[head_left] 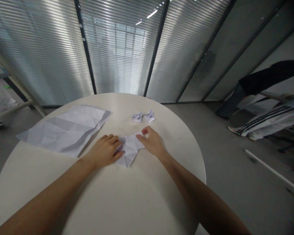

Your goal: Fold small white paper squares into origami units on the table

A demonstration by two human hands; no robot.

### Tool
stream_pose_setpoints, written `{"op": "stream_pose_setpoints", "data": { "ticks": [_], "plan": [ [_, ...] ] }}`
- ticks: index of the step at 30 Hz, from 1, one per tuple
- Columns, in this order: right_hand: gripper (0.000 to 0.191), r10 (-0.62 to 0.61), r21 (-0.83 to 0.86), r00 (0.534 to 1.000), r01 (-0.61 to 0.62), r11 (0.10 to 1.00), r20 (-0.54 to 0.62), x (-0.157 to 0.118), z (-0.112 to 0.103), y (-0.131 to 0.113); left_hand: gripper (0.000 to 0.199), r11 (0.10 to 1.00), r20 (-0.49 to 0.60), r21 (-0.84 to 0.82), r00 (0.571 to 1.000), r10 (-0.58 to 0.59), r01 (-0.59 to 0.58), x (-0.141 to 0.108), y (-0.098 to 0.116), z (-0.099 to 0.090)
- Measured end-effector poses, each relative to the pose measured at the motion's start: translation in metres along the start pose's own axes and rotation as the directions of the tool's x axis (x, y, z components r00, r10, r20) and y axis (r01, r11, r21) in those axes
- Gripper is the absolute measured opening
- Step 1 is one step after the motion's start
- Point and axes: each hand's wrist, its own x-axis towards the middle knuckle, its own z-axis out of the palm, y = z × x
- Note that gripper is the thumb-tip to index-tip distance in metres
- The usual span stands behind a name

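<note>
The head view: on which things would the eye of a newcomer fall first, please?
Probably the left hand and right hand first, both touching a creased white paper on the round table. Next, larger creased paper lies at the left, and two small folded papers sit just beyond the right hand.

Round table (107,202), creased sheets (63,130), folded papers (130,146)

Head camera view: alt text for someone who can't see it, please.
A person's left hand rests on a creased white paper while the right hand pinches its right end, on a round white table. Two small folded pieces sit beyond; larger creased sheets lie left.
</note>
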Motion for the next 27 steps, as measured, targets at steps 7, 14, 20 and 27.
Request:
{"op": "stream_pose_setpoints", "data": {
  "ticks": [7,14,20,27],
  "plan": [
    [0.051,-0.457,0.019,0.839,0.474,0.881,0.294,-0.012,-0.016,-0.020,0.027,0.998,-0.005,0.055,0.999,-0.037,0.037,0.000,-0.008,0.000],
    [0.021,-0.197,-0.162,0.948,0.242,0.957,0.248,-0.007,0.002,-0.017,0.025,0.985,-0.031,0.099,0.990,-0.141,0.144,-0.003,-0.017,0.001],
    [0.033,-0.379,-0.313,0.917,0.399,0.862,0.127,-0.006,0.006,-0.019,0.029,0.950,-0.184,0.253,0.973,-0.138,0.183,0.002,-0.010,0.001],
    [0.045,-0.443,0.142,0.776,0.428,0.893,0.449,-0.009,0.001,-0.022,0.024,0.982,0.006,0.047,0.983,-0.182,0.182,0.000,-0.019,0.017]
  ]
}}
